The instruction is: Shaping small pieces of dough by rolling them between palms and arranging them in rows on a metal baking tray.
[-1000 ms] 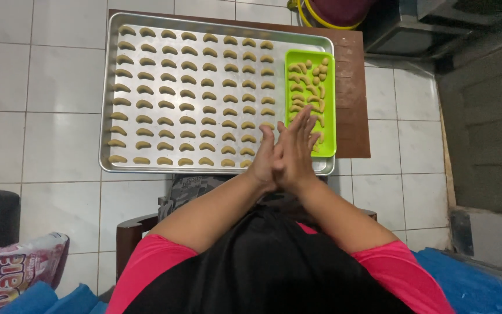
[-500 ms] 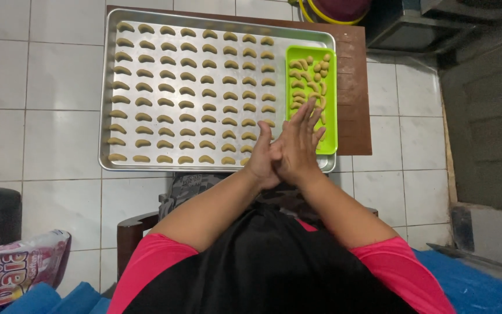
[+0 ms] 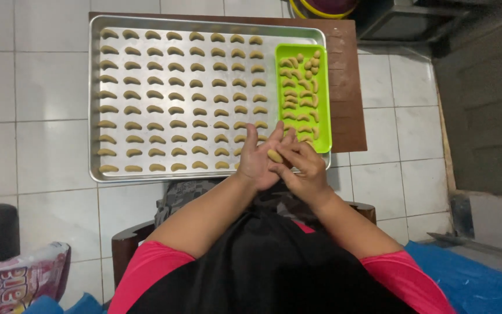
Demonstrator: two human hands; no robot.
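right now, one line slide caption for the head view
Left hand cradles a dough piece as right hand shapes it over a baking tray.

Our short bright pink sleeves, black apron front between them, bare forearms, both hands ungloved.

The baking tray's (image 3: 97,104) bottom right corner and a few crescents there are covered by the left hand (image 3: 258,160). The printed bag (image 3: 21,279) and purple bowl (image 3: 323,6) are cropped off.
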